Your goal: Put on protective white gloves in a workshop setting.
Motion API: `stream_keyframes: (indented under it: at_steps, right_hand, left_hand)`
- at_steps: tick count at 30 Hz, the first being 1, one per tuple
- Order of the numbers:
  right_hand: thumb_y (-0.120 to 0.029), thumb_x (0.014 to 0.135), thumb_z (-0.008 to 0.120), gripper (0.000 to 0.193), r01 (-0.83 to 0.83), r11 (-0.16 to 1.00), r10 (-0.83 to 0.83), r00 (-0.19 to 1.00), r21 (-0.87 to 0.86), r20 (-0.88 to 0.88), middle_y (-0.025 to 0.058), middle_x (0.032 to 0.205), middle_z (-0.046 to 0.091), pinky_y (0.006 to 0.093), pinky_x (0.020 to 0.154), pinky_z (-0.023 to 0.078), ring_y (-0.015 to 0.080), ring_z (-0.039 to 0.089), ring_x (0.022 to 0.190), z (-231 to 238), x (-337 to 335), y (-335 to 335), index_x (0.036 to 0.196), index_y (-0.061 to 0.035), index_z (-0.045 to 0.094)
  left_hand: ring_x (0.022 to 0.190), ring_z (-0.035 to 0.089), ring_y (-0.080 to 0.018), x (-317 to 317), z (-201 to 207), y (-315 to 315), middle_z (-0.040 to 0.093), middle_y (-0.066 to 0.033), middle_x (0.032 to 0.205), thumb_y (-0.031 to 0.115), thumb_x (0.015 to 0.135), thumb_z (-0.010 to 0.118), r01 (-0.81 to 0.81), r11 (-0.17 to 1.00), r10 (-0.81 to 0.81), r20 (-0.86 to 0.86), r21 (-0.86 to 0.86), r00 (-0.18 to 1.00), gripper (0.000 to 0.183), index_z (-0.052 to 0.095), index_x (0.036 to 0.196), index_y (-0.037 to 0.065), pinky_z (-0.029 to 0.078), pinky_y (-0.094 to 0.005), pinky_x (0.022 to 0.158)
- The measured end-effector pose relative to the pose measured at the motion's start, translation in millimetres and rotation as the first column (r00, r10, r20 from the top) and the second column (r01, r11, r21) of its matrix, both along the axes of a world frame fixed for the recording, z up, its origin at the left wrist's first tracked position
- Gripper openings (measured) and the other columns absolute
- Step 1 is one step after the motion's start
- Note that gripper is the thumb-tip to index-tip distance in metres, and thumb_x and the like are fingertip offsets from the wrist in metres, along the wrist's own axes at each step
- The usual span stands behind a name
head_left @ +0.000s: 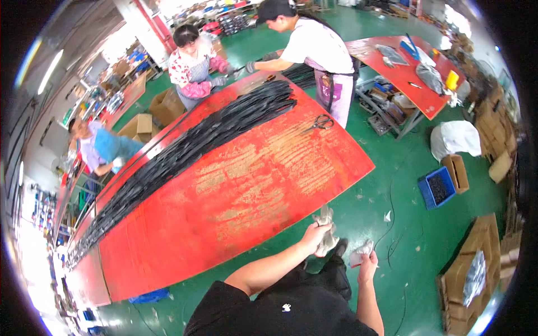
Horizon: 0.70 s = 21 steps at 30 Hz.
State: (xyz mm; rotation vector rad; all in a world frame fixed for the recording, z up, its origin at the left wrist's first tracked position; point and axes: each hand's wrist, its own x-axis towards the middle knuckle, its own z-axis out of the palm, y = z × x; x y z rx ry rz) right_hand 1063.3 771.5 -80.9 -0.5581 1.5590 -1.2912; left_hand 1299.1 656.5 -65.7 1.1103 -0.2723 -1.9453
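Note:
My left hand (315, 232) is closed around a whitish work glove (327, 241), just off the near edge of the red table (162, 246). To its right, over the green floor, my right hand (368, 265) pinches a second crumpled whitish piece (360, 253), which looks like another glove. Both of my hands are bare. A long bundle of black strips (196, 137) stretches along the far side of the table. Dark-handled scissors (321, 122) lie on the worn tabletop near its right end.
Two people (193, 67) with gloved hands stand across the table, their hands close together; another person (95, 143) is at far left. At right are a second red table (414, 92), a blue crate (428, 196), a white sack (455, 140) and flattened cardboard (487, 238). A thin cord (390, 210) crosses the floor.

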Motion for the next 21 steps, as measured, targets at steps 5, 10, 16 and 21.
stream_keyframes:
  at_steps: [5, 10, 16, 21]
  right_hand:
    - [-0.004, 0.085, 0.055, 0.021, -0.234, 0.972, 0.235, 0.972, 0.021, -0.029, 0.0003, 0.09, 0.065, 0.0282, 0.072, 0.047, 0.0113, 0.057, 0.08, -21.2, -47.4, -113.4, 0.103, -0.0026, 0.065]
    - [-0.004, 0.086, 0.055, 0.021, -0.569, 0.822, 0.565, 0.81, 0.024, -0.156, 0.0029, 0.089, 0.066, 0.0285, 0.073, 0.048, 0.0119, 0.059, 0.08, 7.3, -89.6, -223.3, 0.104, -0.0007, 0.065]
    - [-0.005, 0.086, 0.056, 0.019, -0.687, 0.719, 0.695, 0.705, 0.108, -0.142, 0.0064, 0.089, 0.067, 0.0309, 0.073, 0.051, 0.0149, 0.062, 0.079, 17.4, -100.6, -323.7, 0.102, 0.0013, 0.065]
    - [-0.008, 0.086, 0.058, 0.02, -0.726, 0.678, 0.735, 0.67, 0.118, -0.105, 0.0063, 0.087, 0.068, 0.0323, 0.071, 0.051, 0.0156, 0.062, 0.077, -15.9, -65.3, -359.3, 0.102, 0.0007, 0.066]
  left_hand:
    - [0.091, 0.069, -0.0285, -36.3, -21.4, -53.4, 0.065, -0.0101, 0.1, 0.011, 0.097, 0.062, -0.21, 0.972, 0.22, -0.095, 0.106, 0.971, 0.016, 0.059, 0.111, 0.004, 0.061, -0.0487, 0.078]
    - [0.092, 0.07, -0.0279, -73.9, -18.6, -75.4, 0.07, -0.0108, 0.102, 0.009, 0.098, 0.06, -0.412, 0.907, 0.417, -0.056, 0.093, 0.907, 0.016, 0.063, 0.112, 0.004, 0.061, -0.0473, 0.081]
    - [0.091, 0.071, -0.0292, -75.7, -3.4, -112.8, 0.07, -0.0121, 0.106, 0.009, 0.099, 0.059, -0.546, 0.834, 0.548, -0.014, 0.078, 0.836, 0.017, 0.062, 0.114, 0.003, 0.061, -0.047, 0.079]
    - [0.091, 0.071, -0.028, -55.5, -10.6, -133.5, 0.07, -0.0107, 0.103, 0.009, 0.099, 0.059, -0.646, 0.758, 0.649, -0.004, 0.096, 0.761, 0.016, 0.062, 0.114, 0.003, 0.061, -0.0477, 0.079]
